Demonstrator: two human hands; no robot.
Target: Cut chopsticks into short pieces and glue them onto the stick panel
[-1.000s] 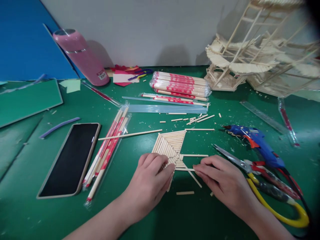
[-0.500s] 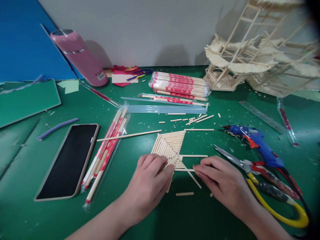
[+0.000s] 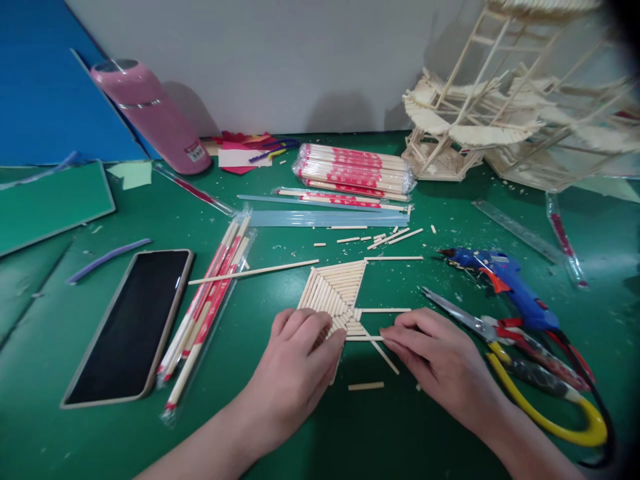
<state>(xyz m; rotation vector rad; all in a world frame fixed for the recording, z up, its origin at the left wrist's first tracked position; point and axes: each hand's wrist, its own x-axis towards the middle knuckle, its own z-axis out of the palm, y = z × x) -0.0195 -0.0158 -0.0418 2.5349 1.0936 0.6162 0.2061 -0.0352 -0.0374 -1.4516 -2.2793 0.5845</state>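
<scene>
A flat panel of pale wooden sticks (image 3: 334, 288), laid in wedge-shaped rows, lies on the green table. My left hand (image 3: 305, 363) is closed over the panel's near left part, thumb and fingertips pressed on the sticks; its fingers hide that part. Between the fingertips of my right hand (image 3: 433, 353) is the right end of a short wooden stick (image 3: 364, 339), whose other end meets the panel beside my left thumb. Another stick (image 3: 385, 311) juts right from the panel just above. A slanting stick (image 3: 387, 359) runs below the pinched one.
Right of my hand lie pliers (image 3: 483, 327) with red and yellow handles and a blue glue gun (image 3: 505, 277). At left are a phone (image 3: 127, 327) and wrapped chopsticks (image 3: 210, 313). Behind stand a pink bottle (image 3: 155, 117), a chopstick bundle (image 3: 355, 170) and a stick-built model (image 3: 465, 127).
The whole view has shifted slightly, so things appear a little further left. Both hands keep the same hold on the panel and stick.
</scene>
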